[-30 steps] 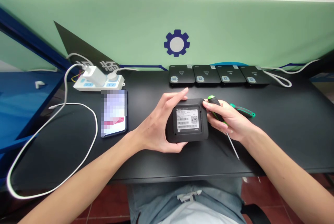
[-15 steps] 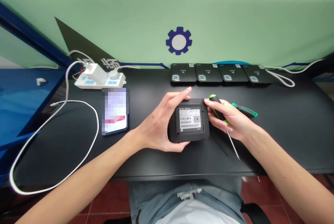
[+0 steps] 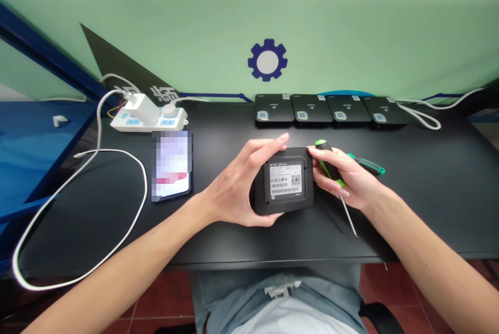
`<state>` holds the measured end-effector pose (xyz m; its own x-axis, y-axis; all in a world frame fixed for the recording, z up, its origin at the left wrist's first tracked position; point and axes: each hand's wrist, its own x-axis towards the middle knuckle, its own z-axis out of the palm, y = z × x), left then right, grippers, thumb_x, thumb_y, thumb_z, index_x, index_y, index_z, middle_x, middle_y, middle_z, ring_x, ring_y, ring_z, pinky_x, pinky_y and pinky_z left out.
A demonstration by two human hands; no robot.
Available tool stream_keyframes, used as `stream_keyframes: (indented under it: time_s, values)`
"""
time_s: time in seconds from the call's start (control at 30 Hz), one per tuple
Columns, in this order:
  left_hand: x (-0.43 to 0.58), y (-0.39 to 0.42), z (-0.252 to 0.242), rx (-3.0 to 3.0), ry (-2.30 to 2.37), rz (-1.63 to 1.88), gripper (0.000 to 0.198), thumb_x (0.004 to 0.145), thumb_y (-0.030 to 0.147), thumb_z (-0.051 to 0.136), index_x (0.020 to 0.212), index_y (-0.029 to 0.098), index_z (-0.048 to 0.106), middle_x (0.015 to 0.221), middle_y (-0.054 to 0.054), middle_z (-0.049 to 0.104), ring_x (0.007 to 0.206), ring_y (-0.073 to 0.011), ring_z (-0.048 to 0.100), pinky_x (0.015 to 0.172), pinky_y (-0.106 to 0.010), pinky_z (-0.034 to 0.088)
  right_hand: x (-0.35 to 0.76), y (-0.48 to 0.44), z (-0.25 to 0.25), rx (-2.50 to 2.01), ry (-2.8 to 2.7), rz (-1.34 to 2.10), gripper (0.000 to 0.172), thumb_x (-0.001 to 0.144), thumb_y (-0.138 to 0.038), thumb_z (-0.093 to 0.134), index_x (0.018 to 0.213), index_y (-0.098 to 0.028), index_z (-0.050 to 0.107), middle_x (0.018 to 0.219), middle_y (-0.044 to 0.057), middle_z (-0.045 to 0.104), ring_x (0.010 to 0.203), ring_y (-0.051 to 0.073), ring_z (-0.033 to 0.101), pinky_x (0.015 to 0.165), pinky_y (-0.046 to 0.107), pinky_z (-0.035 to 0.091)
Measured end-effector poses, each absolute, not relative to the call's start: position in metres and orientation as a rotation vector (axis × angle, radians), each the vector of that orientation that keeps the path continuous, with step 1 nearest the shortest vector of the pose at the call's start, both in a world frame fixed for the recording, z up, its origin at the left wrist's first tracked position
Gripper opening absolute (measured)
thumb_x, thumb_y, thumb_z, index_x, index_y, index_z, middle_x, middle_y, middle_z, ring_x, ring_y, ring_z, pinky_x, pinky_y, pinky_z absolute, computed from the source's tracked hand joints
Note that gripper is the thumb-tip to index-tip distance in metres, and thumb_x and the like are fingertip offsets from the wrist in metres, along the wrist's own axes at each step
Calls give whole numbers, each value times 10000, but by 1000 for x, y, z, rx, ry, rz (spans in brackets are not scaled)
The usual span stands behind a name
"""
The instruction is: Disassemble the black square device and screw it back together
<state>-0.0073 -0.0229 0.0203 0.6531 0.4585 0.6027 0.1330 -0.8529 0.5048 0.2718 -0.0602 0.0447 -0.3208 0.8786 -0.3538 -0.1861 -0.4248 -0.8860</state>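
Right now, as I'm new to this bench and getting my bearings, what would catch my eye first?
First comes the black square device with a white QR-code label, held mid-table by the left hand and the right hand, which also grips a green-and-black screwdriver. Behind it, four flat black devices line the table's back edge, beneath a blue gear emblem.

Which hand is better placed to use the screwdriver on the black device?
Right hand: it grips the screwdriver and touches the edge of the device. The left hand cradles the device, so it likely suits steadying.
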Motion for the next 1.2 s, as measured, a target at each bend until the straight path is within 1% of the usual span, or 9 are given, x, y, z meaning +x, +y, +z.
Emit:
stream_keyframes:
  time_s: [0.1, 0.2, 0.3, 0.47, 0.57, 0.67, 0.8, 0.97, 1.2]
  values:
    - [-8, -23, 22, 2445, 468, 1053, 1323, 831, 366, 964, 1889, 341, 170, 1754, -185, 573, 1490, -429, 634, 1242, -682, 582, 271, -60, 46, -1150, -987, 1829, 555, 1025, -581, 820, 696, -219, 557, 396, -72, 409, 299, 42, 242, 370, 206, 169]
    - [-8, -22, 23, 2435, 453, 1060, 1319, 839, 349, 970, 1893, 325, 178, 1770, -192, 559, 1508, -428, 624, 1262, -684, 568, 272, -60, 47, -1153, -984, 1820, 556, 1032, -586, 806, 686, -219, 572, 387, -65, 410, 293, 47, 248, 359, 208, 175]
    - [-7, -19, 22, 2443, 398, 1093, 1336, 826, 326, 981, 1899, 308, 185, 1761, -202, 567, 1512, -428, 621, 1249, -670, 585, 273, -60, 46, -1151, -981, 1811, 530, 1028, -595, 804, 714, -221, 601, 379, -68, 411, 285, 51, 253, 351, 205, 184]
    - [-6, -16, 18, 2456, 351, 1148, 1354, 784, 291, 1002, 1895, 239, 230, 1685, -231, 610, 1494, -422, 634, 1216, -623, 621, 275, -61, 45, -1129, -978, 1800, 468, 1016, -593, 818, 798, -219, 641, 393, -78, 433, 289, 49, 248, 342, 190, 174]
    - [-6, -16, 17, 2464, 343, 1178, 1342, 787, 321, 1007, 1890, 229, 247, 1662, -238, 623, 1473, -418, 648, 1195, -622, 632, 275, -62, 45, -1115, -985, 1803, 469, 1032, -576, 806, 791, -219, 620, 396, -81, 427, 294, 46, 248, 343, 186, 165]
    - [-5, -15, 17, 2470, 333, 1196, 1351, 784, 359, 1016, 1889, 238, 247, 1650, -236, 630, 1447, -416, 662, 1167, -625, 645, 274, -62, 46, -1106, -994, 1805, 516, 1056, -573, 780, 743, -214, 581, 395, -74, 416, 299, 41, 250, 351, 185, 171]
    - [-5, -14, 18, 2466, 340, 1189, 1365, 774, 380, 1025, 1886, 199, 255, 1612, -244, 637, 1431, -419, 671, 1161, -617, 646, 274, -62, 47, -1102, -990, 1806, 484, 1070, -565, 765, 778, -215, 602, 401, -82, 412, 299, 40, 239, 353, 186, 173]
    - [-5, -14, 18, 2462, 354, 1182, 1377, 770, 399, 1035, 1889, 236, 249, 1629, -233, 635, 1432, -426, 670, 1156, -621, 642, 275, -62, 48, -1104, -989, 1813, 473, 1081, -555, 749, 782, -220, 600, 400, -81, 407, 295, 52, 242, 346, 196, 174]
    - [-6, -15, 18, 2469, 370, 1181, 1376, 773, 379, 1028, 1890, 244, 235, 1634, -234, 642, 1425, -431, 673, 1151, -630, 630, 274, -62, 48, -1113, -986, 1809, 483, 1063, -560, 768, 768, -215, 603, 405, -79, 405, 304, 49, 241, 366, 207, 178]
